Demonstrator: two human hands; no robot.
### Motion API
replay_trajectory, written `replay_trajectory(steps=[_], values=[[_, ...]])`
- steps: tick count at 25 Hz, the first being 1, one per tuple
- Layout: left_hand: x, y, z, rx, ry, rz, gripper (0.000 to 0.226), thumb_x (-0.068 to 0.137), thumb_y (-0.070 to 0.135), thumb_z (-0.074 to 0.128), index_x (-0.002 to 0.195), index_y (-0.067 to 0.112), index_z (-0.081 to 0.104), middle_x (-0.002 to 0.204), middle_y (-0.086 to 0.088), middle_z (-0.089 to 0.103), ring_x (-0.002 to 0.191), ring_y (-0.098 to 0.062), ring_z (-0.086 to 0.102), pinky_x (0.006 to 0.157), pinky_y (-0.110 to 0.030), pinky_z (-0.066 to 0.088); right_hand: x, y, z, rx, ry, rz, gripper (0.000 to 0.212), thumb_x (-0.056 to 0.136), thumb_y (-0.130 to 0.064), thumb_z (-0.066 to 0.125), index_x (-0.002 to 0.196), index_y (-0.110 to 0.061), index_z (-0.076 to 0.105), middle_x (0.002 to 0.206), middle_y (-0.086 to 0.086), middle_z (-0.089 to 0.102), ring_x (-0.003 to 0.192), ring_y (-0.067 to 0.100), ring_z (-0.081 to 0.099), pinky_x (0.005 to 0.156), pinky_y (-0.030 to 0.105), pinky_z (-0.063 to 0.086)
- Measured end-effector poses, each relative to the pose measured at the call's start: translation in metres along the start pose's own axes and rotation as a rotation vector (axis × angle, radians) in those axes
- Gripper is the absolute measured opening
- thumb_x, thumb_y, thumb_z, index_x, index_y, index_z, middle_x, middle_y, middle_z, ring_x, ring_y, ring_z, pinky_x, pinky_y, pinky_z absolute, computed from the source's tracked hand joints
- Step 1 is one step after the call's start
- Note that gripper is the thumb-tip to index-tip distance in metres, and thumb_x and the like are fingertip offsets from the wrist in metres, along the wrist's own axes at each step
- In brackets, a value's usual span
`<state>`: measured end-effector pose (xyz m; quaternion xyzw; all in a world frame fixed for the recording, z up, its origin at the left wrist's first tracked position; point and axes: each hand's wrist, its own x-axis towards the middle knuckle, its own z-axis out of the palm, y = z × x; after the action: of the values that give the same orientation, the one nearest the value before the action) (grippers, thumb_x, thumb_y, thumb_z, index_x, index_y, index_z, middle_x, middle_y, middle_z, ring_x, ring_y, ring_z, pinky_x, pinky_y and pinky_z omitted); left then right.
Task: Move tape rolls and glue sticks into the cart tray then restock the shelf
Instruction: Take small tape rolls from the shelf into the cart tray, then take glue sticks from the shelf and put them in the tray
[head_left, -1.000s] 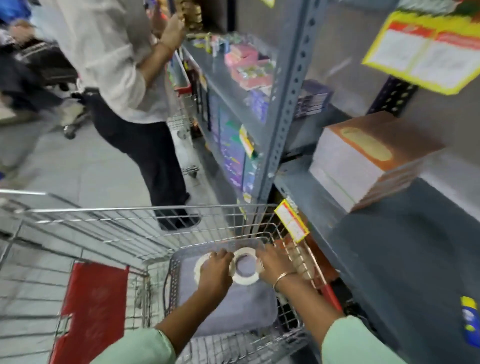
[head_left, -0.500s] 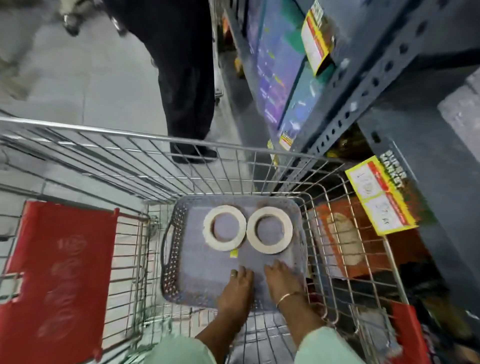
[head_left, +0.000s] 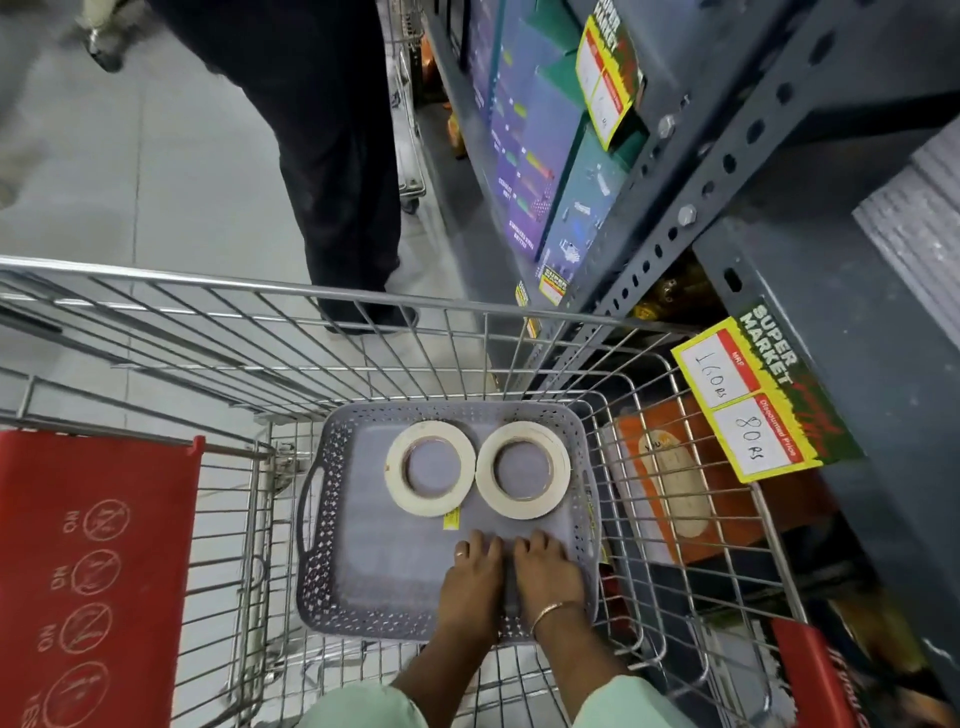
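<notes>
Both hands, the left hand (head_left: 470, 582) and right hand (head_left: 545, 577), have drawn back empty, fingers flat and together, leaving two tape rolls (head_left: 430, 468) side by side in the cart tray (head_left: 332, 519), so glue sticks likely come next.

A bystander (head_left: 332, 156) is cut off above the legs; the red flap (head_left: 93, 571) runs past the left edge; the shelf boxes' (head_left: 535, 156) print is blurred.

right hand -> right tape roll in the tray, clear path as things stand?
Probably yes. The right hand lies flat on the tray floor just short of the right tape roll, holding nothing. Only bare tray floor lies between; the left tape roll sits off to the side.
</notes>
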<state>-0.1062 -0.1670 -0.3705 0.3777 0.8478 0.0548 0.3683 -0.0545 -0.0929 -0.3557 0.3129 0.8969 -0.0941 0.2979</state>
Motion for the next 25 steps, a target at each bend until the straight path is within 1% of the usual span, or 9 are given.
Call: replay_trajectory(steps=[2,4,8,10,13,17,19,21,25], values=[[-0.003,-0.002,-0.008,0.007,0.021,0.011,0.064,0.072,0.011,0.065,0.127,0.014,0.032,0.134,-0.01,0.036,0.12,-0.03,0.038,0.088,-0.04,0.048,-0.01,0.003,-0.023,0.023,-0.054,0.047,0.027,0.075,-0.016,0.071,0.097,-0.006,0.062,0.102,0.021,0.064,0.092,0.034,0.065,0.068,0.037,0.057],[-0.01,-0.002,-0.021,-0.023,0.086,0.019,0.072,0.072,0.017,0.068,0.132,0.014,0.027,0.14,-0.01,0.032,0.125,-0.031,0.035,0.092,-0.039,0.045,-0.019,0.01,-0.04,0.064,-0.023,0.058,0.029,0.092,-0.007,0.043,0.121,-0.006,0.045,0.129,0.02,0.05,0.118,0.034,0.051,0.094,0.042,0.047],[-0.031,0.024,-0.071,-0.175,0.226,0.121,0.068,0.078,0.02,0.062,0.136,0.004,0.029,0.146,-0.022,0.03,0.132,-0.038,0.031,0.105,-0.042,0.036,-0.067,0.024,-0.12,0.318,0.146,0.098,0.033,0.093,-0.01,0.043,0.126,-0.01,0.044,0.131,0.015,0.05,0.117,0.032,0.054,0.092,0.042,0.048],[-0.043,0.055,-0.105,-0.329,0.345,0.221,0.054,0.077,0.026,0.056,0.124,0.004,0.043,0.131,-0.024,0.046,0.119,-0.039,0.046,0.098,-0.045,0.04,-0.103,0.035,-0.162,0.483,0.303,0.107,0.034,0.09,-0.014,0.047,0.124,-0.011,0.048,0.129,0.014,0.052,0.115,0.031,0.055,0.091,0.041,0.048],[-0.074,0.132,-0.156,-0.48,0.532,0.429,0.034,0.075,0.02,0.054,0.105,0.005,0.051,0.107,-0.022,0.054,0.098,-0.039,0.054,0.086,-0.042,0.042,-0.178,0.075,-0.217,0.706,0.777,0.198,0.027,0.082,-0.022,0.045,0.1,-0.013,0.063,0.107,0.013,0.067,0.099,0.032,0.062,0.079,0.039,0.05],[-0.133,0.246,-0.191,-0.52,0.47,0.666,0.013,0.079,0.006,0.061,0.09,-0.001,0.06,0.089,-0.028,0.063,0.084,-0.039,0.061,0.076,-0.044,0.048,-0.268,0.159,-0.24,0.852,1.034,0.433,0.011,0.078,-0.007,0.059,0.085,-0.009,0.068,0.089,0.02,0.071,0.082,0.036,0.067,0.073,0.044,0.055],[-0.162,0.304,-0.189,-0.435,0.318,0.728,0.009,0.08,0.0,0.063,0.082,-0.008,0.063,0.084,-0.033,0.067,0.081,-0.041,0.065,0.07,-0.039,0.041,-0.305,0.206,-0.231,0.876,1.071,0.618,0.014,0.078,-0.002,0.061,0.087,-0.005,0.07,0.092,0.023,0.073,0.088,0.037,0.068,0.079,0.042,0.055],[-0.181,0.352,-0.168,-0.327,0.158,0.722,0.02,0.082,0.009,0.063,0.078,-0.011,0.063,0.087,-0.034,0.068,0.085,-0.042,0.064,0.072,-0.038,0.038,-0.333,0.245,-0.208,0.95,0.971,0.827,0.019,0.082,-0.004,0.057,0.096,-0.004,0.069,0.104,0.021,0.07,0.1,0.033,0.065,0.088,0.035,0.051],[-0.199,0.405,-0.12,-0.273,-0.003,0.676,0.022,0.081,0.015,0.061,0.089,-0.006,0.064,0.098,-0.028,0.068,0.097,-0.037,0.064,0.081,-0.043,0.053,-0.35,0.279,-0.166,0.948,0.734,1.102,0.026,0.087,-0.014,0.054,0.104,0.003,0.063,0.113,0.026,0.065,0.109,0.037,0.06,0.086,0.037,0.05]])
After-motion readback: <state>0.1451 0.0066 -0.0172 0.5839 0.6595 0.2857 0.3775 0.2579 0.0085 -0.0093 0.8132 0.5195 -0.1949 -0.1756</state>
